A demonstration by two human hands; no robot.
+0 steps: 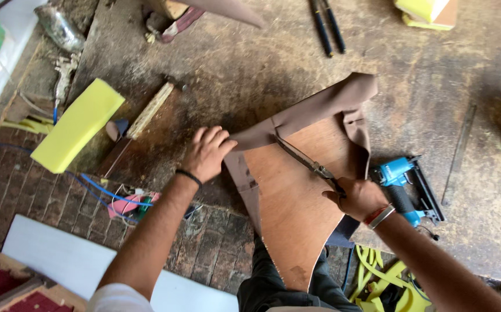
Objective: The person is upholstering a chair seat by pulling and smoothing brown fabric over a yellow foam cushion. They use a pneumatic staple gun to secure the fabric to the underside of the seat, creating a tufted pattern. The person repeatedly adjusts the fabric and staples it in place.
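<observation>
Worn, stained tabletop fills head view; brick floor at 7 o'clock, white board lying on it. Plywood panel at centre, brown fabric wrapped over its top edge. Left hand presses fabric at 9 o'clock of panel, fingers flat, not clenched. Right hand clenched on scissors, blades on fabric. Blue staple gun at 3 o'clock. Yellow foam block at 9 o'clock.
</observation>
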